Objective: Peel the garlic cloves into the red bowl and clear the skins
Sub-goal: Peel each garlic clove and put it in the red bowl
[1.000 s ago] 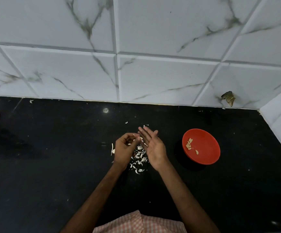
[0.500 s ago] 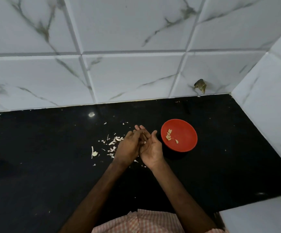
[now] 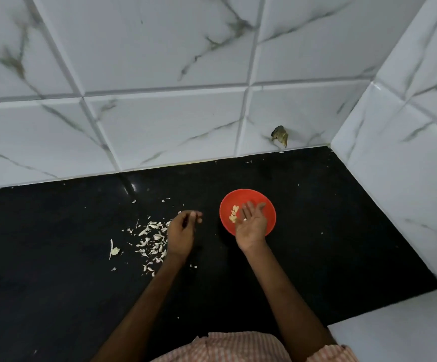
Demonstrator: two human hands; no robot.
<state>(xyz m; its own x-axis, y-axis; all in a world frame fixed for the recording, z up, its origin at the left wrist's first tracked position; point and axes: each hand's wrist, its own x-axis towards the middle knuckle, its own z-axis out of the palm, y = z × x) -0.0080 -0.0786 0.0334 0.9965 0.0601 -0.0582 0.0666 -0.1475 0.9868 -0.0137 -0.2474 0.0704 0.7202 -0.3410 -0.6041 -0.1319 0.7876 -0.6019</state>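
Your black counter (image 3: 316, 244) carries the red bowl (image 3: 238, 198) right of its middle, nearer the back edge than the front. Left of the bowl and apart from it, garlic skins (image 3: 152, 239) lie in a loose scatter. A longer strip (image 3: 111, 249) lies just beyond their left side, and a few flecks (image 3: 165, 200) lie toward the back edge.

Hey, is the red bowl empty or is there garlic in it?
Not empty: the red bowl holds a small cluster of peeled cloves on its left side.
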